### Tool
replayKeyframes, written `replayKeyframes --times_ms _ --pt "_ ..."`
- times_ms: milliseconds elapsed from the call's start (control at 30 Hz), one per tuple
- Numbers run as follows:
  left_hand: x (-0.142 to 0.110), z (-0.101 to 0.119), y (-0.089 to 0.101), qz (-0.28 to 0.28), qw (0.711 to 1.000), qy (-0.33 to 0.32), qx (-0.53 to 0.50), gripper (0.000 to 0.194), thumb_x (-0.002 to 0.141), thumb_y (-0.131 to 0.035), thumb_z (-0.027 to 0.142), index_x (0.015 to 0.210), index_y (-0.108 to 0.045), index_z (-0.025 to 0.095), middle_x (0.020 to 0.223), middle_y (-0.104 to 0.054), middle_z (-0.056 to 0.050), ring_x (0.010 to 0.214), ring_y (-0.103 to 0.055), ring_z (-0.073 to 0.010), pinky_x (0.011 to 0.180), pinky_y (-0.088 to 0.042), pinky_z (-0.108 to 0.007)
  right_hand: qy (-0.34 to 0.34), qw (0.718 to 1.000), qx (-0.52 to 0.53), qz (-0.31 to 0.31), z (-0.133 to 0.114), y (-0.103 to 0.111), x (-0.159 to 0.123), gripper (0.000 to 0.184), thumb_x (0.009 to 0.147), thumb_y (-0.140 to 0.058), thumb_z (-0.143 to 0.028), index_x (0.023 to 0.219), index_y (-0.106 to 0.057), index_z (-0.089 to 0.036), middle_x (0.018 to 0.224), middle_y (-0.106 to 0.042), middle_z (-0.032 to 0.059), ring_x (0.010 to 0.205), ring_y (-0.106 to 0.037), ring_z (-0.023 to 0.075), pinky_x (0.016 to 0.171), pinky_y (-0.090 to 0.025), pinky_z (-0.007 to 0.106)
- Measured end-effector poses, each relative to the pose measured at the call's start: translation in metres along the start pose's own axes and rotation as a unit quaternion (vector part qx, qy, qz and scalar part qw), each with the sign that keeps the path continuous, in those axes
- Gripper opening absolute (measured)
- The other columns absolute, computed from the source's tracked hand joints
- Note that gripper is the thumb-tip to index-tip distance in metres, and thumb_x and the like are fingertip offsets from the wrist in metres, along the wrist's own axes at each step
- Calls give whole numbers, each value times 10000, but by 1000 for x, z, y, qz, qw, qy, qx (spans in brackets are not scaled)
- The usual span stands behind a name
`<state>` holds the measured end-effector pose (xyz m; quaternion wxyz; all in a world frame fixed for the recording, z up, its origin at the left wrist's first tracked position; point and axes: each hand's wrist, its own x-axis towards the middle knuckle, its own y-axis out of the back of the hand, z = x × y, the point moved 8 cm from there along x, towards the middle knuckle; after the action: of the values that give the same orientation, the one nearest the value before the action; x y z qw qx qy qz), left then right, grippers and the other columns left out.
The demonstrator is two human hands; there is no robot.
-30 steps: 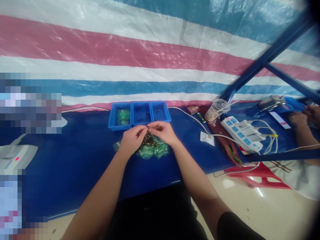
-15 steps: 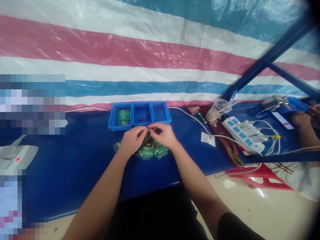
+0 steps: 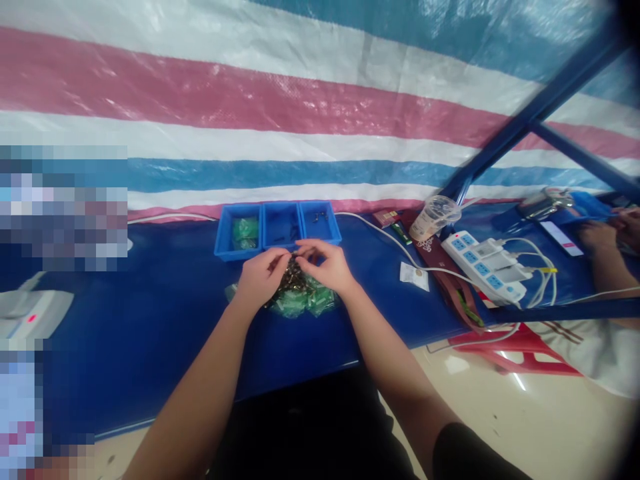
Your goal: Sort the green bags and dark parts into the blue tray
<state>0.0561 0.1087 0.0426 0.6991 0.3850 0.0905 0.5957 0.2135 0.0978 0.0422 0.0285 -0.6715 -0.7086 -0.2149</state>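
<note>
The bare left hand (image 3: pixel 263 275) and bare right hand (image 3: pixel 327 267) nearly meet, fingertips pinched, though whether they grip anything cannot be told. Beneath them, small brassy metal pieces (image 3: pixel 299 283) lie on crumpled green plastic packets (image 3: pixel 293 304), near the front edge of the blue table (image 3: pixel 150 347). Beyond, toward its back edge, sits a blue three-compartment plastic tray (image 3: pixel 263 219).

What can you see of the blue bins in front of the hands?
Three open blue bins, seemingly plastic, sit upright side by side on the blue table by the striped sheet. The left holds a green packet, the middle thin dark pieces, the right a few small pieces. The left hand and right hand are at their near side; any contact, or join between bins, is unclear.
</note>
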Motion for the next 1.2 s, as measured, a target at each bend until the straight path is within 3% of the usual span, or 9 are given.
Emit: replayKeyframes --times_ms 133,333,700,1200 --pt "0 1 -2 -4 1000 -9 -2 261 922 -524 397 945 -700 207 798 -704 -2 659 -602 -117 663 -457 -226 0 1000 -27 5 1 0 1 241 837 -646 -331 1036 -713 -213 935 -720 54 757 -641 152 702 -527 294" --pt "-1 -3 1 39 999 0 -22 299 885 -590 418 1067 -697 206 768 -692 -2 638 -605 -111 661 -488 -216 -16 999 -26 14 6 0 0 231 845 -642 -355 1010 -719 -212 903 -726 52 744 -649 154 691 -530 297" --pt "0 -1 1 35 999 -4 -21 271 926 -524 393 984 -706 200 952 -733 -41 797 -668 -151 823 -521 -255 -19 1000 -7 15 5 -3 -1 257 817 -674 -386 1006 -721 -218 915 -725 56 711 -628 151 686 -535 308" --pt "0 -9 -8 4 1000 2 -23 268 919 -513 379 999 -685 190 842 -725 -27 709 -653 -138 710 -508 -236 -6 1000 6 -10 -7 -5 -2 212 853 -645 -357 1012 -720 -238 887 -678 49 722 -593 158 708 -537 329"
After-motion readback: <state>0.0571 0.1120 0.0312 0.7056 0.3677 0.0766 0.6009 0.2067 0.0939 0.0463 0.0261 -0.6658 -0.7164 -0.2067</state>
